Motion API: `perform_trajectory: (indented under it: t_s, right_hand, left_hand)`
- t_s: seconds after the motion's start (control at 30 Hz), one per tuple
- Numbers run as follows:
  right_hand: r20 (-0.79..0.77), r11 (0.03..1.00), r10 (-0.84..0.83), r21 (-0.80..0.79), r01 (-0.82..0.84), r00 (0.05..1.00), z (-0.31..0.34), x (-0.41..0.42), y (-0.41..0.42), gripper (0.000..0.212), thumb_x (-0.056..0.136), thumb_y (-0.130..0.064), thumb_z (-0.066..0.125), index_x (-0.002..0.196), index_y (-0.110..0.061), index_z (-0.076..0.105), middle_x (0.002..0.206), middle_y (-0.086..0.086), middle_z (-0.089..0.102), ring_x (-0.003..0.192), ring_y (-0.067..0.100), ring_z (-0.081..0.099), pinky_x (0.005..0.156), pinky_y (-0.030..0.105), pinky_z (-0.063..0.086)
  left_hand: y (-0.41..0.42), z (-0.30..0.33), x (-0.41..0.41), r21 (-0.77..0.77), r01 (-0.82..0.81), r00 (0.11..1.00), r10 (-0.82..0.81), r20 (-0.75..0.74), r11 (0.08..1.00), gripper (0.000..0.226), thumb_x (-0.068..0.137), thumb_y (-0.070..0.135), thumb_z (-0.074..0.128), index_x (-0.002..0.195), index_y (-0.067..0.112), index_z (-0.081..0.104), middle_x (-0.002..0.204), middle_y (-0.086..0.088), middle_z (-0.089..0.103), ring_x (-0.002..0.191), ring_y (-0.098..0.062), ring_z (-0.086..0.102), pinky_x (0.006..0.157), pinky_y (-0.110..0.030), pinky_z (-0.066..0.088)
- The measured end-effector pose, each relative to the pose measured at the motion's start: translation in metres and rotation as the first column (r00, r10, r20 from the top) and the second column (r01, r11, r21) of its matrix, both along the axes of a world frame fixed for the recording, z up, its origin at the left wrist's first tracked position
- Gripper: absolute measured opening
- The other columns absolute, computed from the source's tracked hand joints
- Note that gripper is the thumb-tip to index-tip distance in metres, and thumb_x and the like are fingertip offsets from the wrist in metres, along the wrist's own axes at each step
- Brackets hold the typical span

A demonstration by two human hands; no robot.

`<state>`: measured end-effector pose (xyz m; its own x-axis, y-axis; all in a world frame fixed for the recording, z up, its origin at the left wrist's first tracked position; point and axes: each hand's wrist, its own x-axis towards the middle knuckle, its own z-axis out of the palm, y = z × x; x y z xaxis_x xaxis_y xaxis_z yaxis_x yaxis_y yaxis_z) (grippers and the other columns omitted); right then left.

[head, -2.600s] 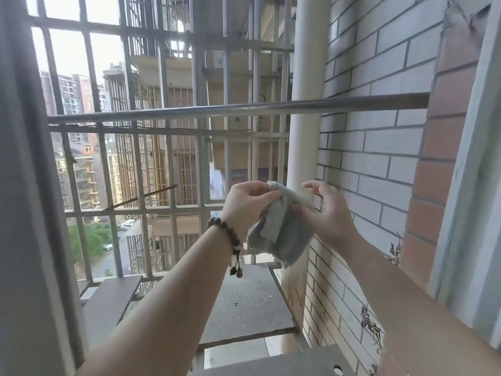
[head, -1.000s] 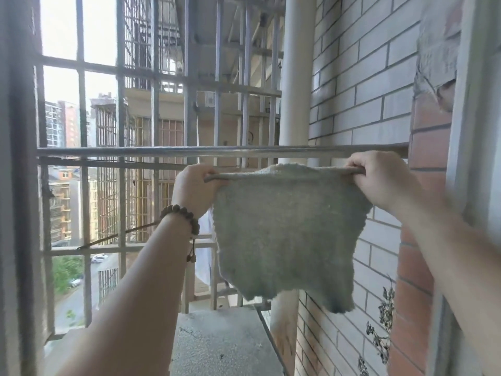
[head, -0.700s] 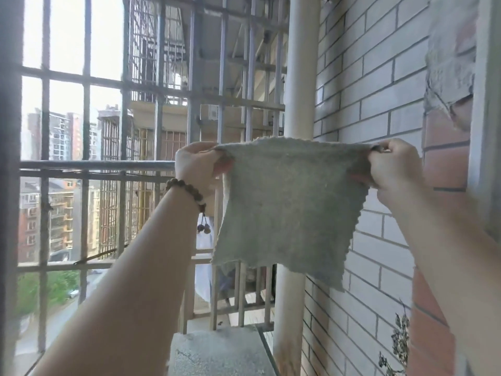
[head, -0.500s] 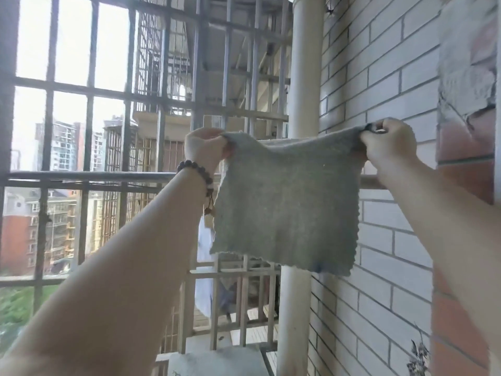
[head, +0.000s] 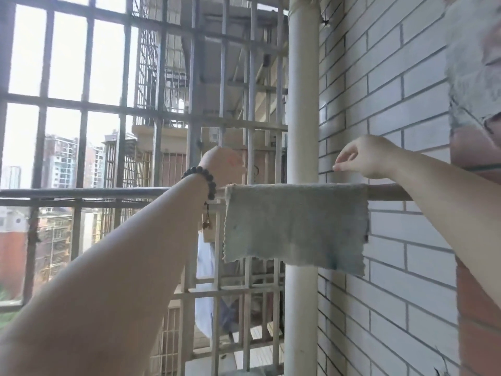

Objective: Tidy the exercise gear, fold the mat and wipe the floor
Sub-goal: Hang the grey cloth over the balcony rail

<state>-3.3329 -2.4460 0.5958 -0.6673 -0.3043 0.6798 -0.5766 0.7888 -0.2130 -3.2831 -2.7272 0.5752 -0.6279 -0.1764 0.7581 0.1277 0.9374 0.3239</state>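
I judge the wiping finished: the grey-green square cleaning cloth hangs draped over the horizontal metal rail. My left hand and right hand hover above it, fingers loose, holding nothing. Next I'd withdraw without snagging it.

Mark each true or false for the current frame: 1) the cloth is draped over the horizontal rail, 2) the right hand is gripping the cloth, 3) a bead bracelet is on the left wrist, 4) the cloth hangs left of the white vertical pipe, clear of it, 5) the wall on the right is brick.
1) True. The cloth hangs over the rail.
2) False. The right hand is above the cloth, apart from it, holding nothing.
3) True. The bracelet sits on the wrist of the left hand.
4) False. The cloth hangs across the front of the pipe.
5) True. The brick wall is on the right.
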Motion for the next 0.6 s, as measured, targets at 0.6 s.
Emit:
perform_trajectory:
  t_s: [0.6]
  right_hand:
    - [-0.178, 0.994, -0.096, 0.031, 0.103, 0.979, -0.014, -0.010, 0.006, 0.007, 0.087, -0.020, 0.066, 0.082, -0.017, 0.069, 0.087, 0.004, 0.068, 0.085, 0.023, 0.059, 0.079, 0.032, 0.048]
  left_hand:
    - [-0.032, -0.011, -0.014, 0.197, -0.076, 0.979, 0.110, -0.170, 0.977, 0.030, 0.091, -0.003, 0.049, 0.105, 0.009, 0.073, 0.111, -0.007, 0.070, 0.097, -0.019, 0.065, 0.078, -0.018, 0.045]
